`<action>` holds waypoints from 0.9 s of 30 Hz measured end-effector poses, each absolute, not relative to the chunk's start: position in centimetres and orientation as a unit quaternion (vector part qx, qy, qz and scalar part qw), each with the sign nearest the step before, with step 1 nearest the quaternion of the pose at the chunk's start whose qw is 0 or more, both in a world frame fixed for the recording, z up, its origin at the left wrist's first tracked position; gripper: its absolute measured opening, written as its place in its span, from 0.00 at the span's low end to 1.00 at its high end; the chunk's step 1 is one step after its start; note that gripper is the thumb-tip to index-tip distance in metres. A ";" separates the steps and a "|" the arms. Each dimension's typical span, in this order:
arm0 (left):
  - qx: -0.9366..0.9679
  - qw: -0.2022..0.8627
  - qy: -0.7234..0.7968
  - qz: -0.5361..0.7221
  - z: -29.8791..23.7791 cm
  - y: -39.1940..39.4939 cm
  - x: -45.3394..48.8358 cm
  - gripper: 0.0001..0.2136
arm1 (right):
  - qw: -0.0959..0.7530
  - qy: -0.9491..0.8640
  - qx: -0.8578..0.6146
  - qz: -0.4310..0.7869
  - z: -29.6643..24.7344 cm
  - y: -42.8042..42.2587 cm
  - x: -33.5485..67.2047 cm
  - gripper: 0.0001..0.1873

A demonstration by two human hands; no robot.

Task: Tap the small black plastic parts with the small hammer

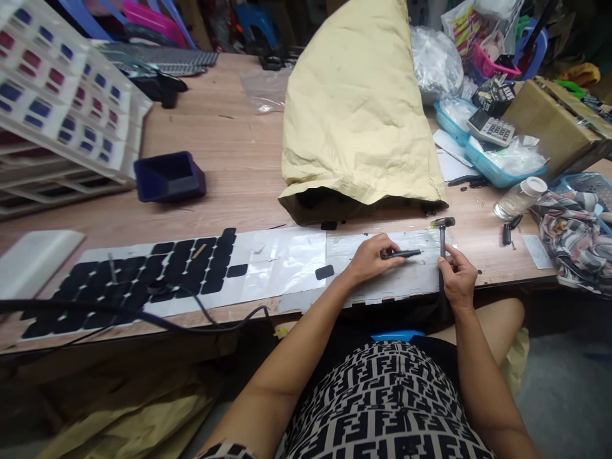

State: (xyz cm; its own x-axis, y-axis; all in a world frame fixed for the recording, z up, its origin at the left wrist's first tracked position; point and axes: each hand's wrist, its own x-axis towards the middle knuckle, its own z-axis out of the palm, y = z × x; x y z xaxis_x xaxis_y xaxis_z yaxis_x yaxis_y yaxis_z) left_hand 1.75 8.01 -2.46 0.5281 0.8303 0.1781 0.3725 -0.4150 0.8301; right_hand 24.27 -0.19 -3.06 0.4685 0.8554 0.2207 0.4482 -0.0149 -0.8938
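Observation:
My left hand (371, 258) is closed on a slim black pen-shaped piece (405, 253), which points to the right just above the white work sheet (382, 280). Near the sheet's right end, my right hand (459, 278) grips a small hammer (442, 236) by its dark handle, with the head up and away from me. A single black rounded pad (324, 273) lies to the left of my left forearm. Farther left, several more black pads (184, 255) sit in rows on a white backing sheet (282, 261).
A large yellow paper sack (358, 108) lies behind the work sheet, its mouth facing me. Left are a dark blue bin (169, 177), a white crate (71, 95) and a black cable (143, 313). Right are blue baskets (502, 167), a jar (520, 199) and a patterned cloth (574, 236).

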 end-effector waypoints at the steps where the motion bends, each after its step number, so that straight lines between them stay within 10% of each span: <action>1: 0.803 0.368 0.364 0.297 -2.0 6.8 1.8 0.09 | 0.518 -0.476 -0.680 0.206 -3.1 -0.2 24.3 0.24; 14: 0.938 0.031 0.276 0.208 -5.7 -2.3 3.6 0.06 | 0.518 -0.485 -0.672 0.211 -3.0 -0.8 24.0 0.22; 27: 0.752 0.240 0.527 0.315 -0.5 10.3 6.3 0.10 | 0.488 -0.520 -0.682 0.162 -3.7 -0.9 24.0 0.21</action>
